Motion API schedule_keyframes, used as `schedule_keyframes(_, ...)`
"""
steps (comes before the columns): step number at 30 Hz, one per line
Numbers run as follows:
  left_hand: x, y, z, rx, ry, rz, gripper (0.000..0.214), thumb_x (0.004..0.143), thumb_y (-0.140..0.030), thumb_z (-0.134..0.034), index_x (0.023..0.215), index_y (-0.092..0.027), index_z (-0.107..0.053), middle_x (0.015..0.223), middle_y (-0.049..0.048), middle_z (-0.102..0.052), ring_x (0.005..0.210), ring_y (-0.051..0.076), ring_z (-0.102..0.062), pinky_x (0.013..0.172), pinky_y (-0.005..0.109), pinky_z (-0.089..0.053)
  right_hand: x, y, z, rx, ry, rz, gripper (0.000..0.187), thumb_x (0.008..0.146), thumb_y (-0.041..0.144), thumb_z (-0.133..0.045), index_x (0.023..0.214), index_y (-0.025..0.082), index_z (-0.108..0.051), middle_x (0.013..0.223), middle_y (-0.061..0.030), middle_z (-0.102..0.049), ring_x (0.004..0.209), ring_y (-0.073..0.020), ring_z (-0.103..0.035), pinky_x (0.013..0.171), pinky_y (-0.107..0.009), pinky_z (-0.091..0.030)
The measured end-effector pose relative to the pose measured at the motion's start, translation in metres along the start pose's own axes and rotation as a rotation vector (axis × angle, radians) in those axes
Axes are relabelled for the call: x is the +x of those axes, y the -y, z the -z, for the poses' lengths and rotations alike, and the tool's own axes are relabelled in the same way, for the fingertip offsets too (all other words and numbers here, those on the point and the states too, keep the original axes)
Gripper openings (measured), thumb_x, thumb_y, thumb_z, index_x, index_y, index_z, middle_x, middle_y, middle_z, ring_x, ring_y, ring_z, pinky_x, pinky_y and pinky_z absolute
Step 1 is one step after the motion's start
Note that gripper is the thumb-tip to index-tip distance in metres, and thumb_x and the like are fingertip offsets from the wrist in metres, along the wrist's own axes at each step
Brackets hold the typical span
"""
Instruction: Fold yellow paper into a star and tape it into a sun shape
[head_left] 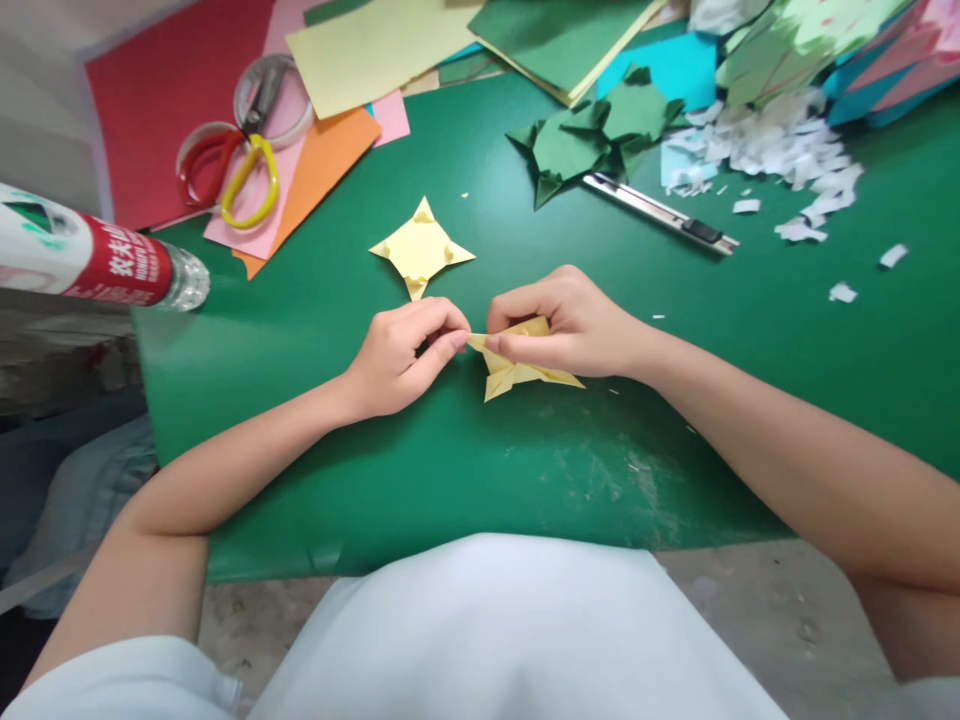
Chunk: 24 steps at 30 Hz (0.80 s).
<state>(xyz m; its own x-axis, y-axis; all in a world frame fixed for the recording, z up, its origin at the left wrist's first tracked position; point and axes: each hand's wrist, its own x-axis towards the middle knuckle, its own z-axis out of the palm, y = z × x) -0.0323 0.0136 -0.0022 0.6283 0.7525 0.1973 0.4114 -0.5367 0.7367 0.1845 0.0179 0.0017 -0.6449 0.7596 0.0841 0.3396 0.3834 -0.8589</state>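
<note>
A folded piece of yellow paper (pixel 517 372) lies on the green mat (pixel 525 470) in front of me. My right hand (pixel 570 322) rests over it, fingers closed and pinching its upper left part. My left hand (pixel 409 352) is closed too, its fingertips pinching the paper's left tip where the two hands meet. A second yellow folded piece, star-shaped with four points (pixel 421 248), lies flat on the mat just beyond my left hand, untouched.
Green folded paper shapes (pixel 592 135) and a utility knife (pixel 660 212) lie at the back, with white paper scraps (pixel 780 160) to the right. Scissors (pixel 240 165) and tape rolls sit on coloured sheets (pixel 315 160) at the back left. A plastic bottle (pixel 97 262) juts in from the left.
</note>
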Motion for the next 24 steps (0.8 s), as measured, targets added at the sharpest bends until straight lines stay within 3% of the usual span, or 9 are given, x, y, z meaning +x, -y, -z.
schedule_keyframes(7,-0.0013,-0.0001,-0.0013,0.013,-0.01,-0.06,0.019,0.093,-0.015,-0.049,0.075,-0.017,-0.053,0.069,-0.0004,-0.062,0.063,0.009,-0.056,0.06,0.021,-0.043,0.0005,0.0006,-0.0001,-0.015,0.005,-0.004,0.034,0.088,0.034,-0.052,0.06,0.016,-0.057,0.048,0.0066,-0.034,0.056,-0.0062,-0.029,0.054,-0.024,-0.024)
schedule_keyframes(14,-0.0002,0.0016,0.0001,-0.013,0.04,-0.056,0.018,0.095,-0.02,-0.048,0.077,-0.018,-0.053,0.07,-0.0002,-0.061,0.064,0.011,-0.055,0.062,0.023,-0.044,0.0006,-0.0003,0.0027,0.049,0.038,0.002,0.03,0.087,0.031,-0.053,0.061,0.016,-0.058,0.049,0.007,-0.035,0.054,-0.0053,-0.03,0.054,-0.023,-0.025)
schedule_keyframes(24,-0.0008,-0.001,0.0007,-0.042,0.013,-0.009,0.021,0.097,-0.027,-0.047,0.079,-0.018,-0.054,0.069,-0.0006,-0.061,0.061,0.01,-0.055,0.06,0.023,-0.044,-0.0002,-0.0015,0.003,0.077,0.058,-0.012,0.032,0.089,0.034,-0.053,0.063,0.016,-0.056,0.052,0.007,-0.035,0.055,-0.0053,-0.029,0.054,-0.024,-0.024)
